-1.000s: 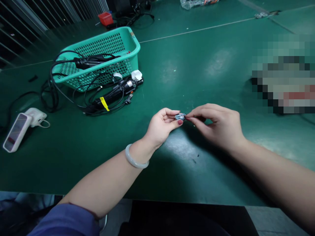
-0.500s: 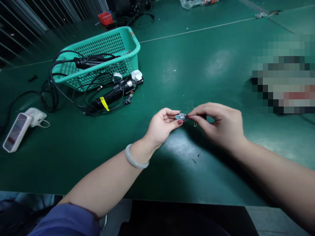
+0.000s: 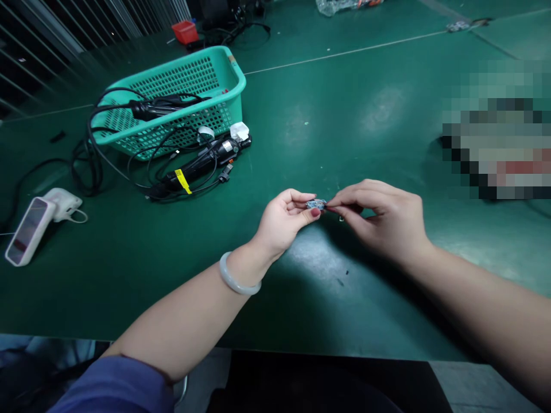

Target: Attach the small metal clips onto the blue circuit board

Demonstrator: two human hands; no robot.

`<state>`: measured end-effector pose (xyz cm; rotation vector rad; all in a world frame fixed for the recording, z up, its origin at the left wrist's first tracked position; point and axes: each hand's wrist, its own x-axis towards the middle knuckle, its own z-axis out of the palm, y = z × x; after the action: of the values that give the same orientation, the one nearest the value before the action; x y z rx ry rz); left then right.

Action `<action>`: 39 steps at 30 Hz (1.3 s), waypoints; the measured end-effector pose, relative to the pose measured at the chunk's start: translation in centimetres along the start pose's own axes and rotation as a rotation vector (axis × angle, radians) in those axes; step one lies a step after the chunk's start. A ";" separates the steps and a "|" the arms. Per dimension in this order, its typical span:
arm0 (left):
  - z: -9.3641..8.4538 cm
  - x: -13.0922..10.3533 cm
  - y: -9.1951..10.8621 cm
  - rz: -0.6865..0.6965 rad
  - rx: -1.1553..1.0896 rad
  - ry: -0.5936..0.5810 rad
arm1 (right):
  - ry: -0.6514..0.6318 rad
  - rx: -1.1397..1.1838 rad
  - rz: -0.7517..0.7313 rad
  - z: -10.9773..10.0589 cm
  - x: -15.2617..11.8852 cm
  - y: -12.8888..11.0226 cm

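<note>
Small circuit board (image 3: 315, 203): held up over the bench (image 3: 275, 321), in from the near edge; its long axis runs left to right, roughly along that edge.
Left hand (image 3: 279, 221): clamped on the board, thumb on the near-edge side and fingers beyond; this is the nearer hand, with the board lying rightward at its fingertips.
Right hand (image 3: 383, 215): thumb and forefinger pinched together at the board's right end; cannot tell what, if anything, is between them.
Board's look: tiny, bluish, with pale and silvery patches; finer detail too small to read.
Pale scrap (image 3: 341, 218): just below the right fingertips; cannot tell whether it rests on the bench.
</note>
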<state>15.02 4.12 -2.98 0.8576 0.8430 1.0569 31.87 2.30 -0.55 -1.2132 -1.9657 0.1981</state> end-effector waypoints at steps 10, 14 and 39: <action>0.0 0.0 0.0 -0.004 0.000 -0.004 | -0.032 0.004 0.055 0.1 0.2 0.0; 0.0 -0.1 0.1 -0.018 -0.035 -0.012 | -0.009 -0.038 0.077 0.2 0.0 0.0; 0.0 0.0 -0.1 -0.020 -0.025 0.033 | -0.383 -0.178 0.127 0.3 0.7 2.9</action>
<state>15.08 4.11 -3.02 0.8112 0.8628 1.0644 33.48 4.50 -1.81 -1.5055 -2.2728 0.3476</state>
